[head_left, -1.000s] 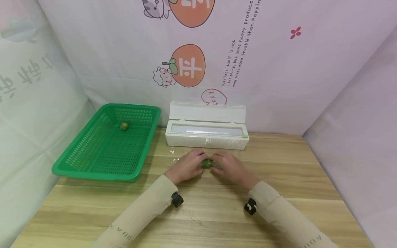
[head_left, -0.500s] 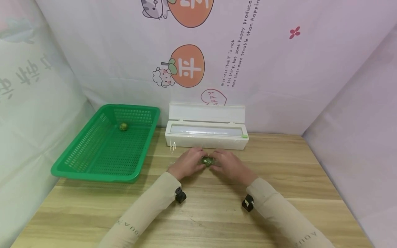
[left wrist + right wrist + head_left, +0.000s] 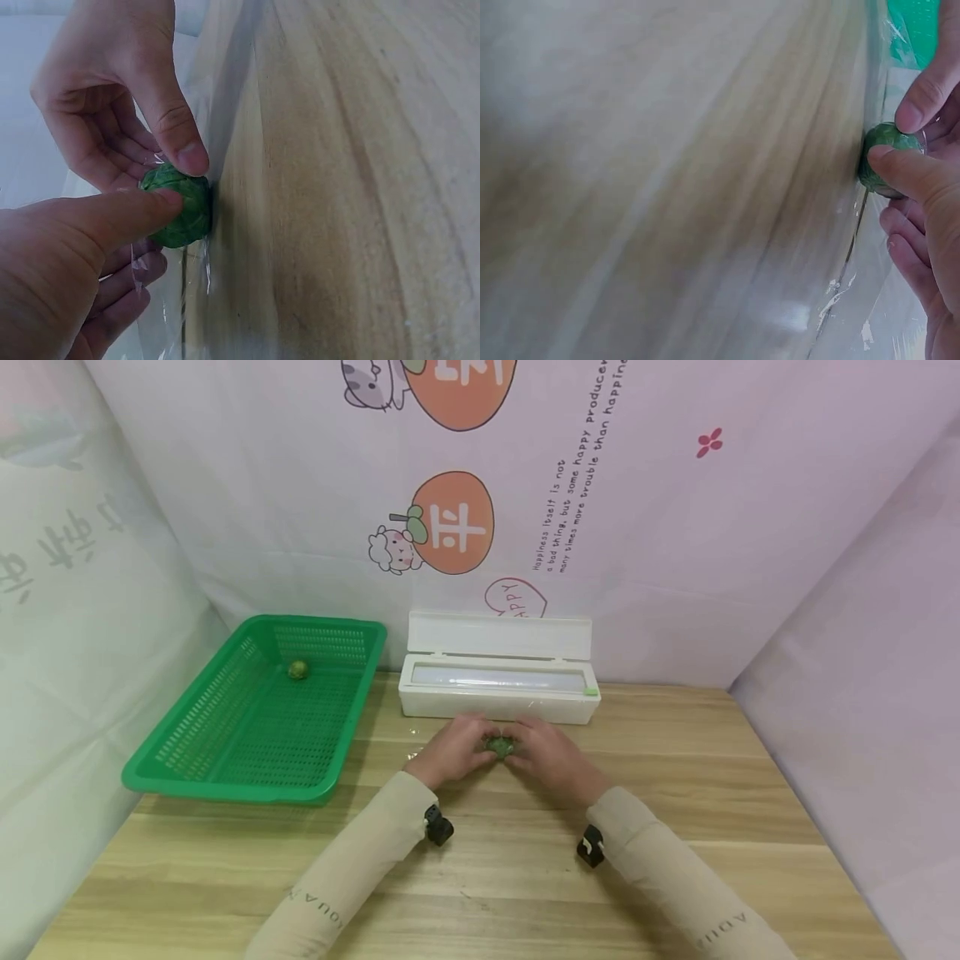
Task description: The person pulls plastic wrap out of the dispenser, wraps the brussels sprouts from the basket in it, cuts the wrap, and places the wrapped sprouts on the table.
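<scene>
Green sprout, pinched by both hands, now closer together, nearer the white box than before

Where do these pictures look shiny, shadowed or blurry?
Head view: a bright streak of glare on the roll; left wrist view: rather dim, with the green ball still showing its leaf outlines and a soft shadow beside it; right wrist view: table blurred into streaks, a pale glare patch low down, white glints on the film.

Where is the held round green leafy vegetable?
In the head view, the vegetable is just right of centre, between left hand and right hand, before the long white plastic box.
</scene>
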`<act>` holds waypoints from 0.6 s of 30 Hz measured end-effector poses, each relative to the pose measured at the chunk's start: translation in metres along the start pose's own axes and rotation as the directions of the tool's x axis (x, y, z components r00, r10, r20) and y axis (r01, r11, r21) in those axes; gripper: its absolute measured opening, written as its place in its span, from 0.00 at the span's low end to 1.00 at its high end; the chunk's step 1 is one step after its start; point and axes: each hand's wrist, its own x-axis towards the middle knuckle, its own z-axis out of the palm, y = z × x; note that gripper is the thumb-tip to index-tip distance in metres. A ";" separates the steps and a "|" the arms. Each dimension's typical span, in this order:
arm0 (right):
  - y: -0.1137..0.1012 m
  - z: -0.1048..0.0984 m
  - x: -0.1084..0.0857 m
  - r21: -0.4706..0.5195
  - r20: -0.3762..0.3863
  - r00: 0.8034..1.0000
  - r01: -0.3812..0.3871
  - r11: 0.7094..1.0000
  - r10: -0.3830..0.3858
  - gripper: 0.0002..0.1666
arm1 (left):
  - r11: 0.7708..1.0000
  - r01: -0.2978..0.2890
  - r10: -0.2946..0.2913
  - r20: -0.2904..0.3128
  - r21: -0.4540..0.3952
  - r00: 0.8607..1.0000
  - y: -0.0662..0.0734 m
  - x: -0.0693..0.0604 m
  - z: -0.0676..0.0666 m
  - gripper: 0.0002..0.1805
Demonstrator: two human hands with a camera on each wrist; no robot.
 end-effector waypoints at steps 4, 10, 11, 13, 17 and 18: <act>0.002 -0.001 0.004 0.018 0.016 1.000 0.001 1.000 -0.002 0.21 | 0.999 0.036 -0.036 -0.002 0.003 0.999 0.003 -0.002 -0.004 0.20; 0.004 -0.006 0.009 0.061 0.060 0.998 -0.023 0.998 0.020 0.19 | 0.998 0.038 -0.036 -0.032 0.052 0.999 0.007 -0.003 -0.008 0.23; 0.004 -0.007 0.009 0.065 0.062 0.998 -0.026 0.998 0.022 0.20 | 0.997 0.027 -0.024 -0.033 0.075 0.999 0.008 -0.003 -0.007 0.23; 0.004 -0.008 0.011 0.075 0.068 0.997 -0.027 0.997 0.022 0.22 | 0.994 0.008 -0.005 -0.030 0.108 1.000 0.009 -0.001 -0.006 0.22; 0.005 -0.009 0.013 0.079 0.071 0.997 -0.009 0.997 0.004 0.22 | 0.992 0.011 -0.009 -0.018 0.126 1.000 0.009 0.001 -0.003 0.22; 0.006 -0.009 0.014 0.077 0.073 0.997 -0.006 0.997 0.001 0.21 | 0.993 0.015 -0.013 -0.018 0.120 1.000 0.008 0.002 -0.002 0.21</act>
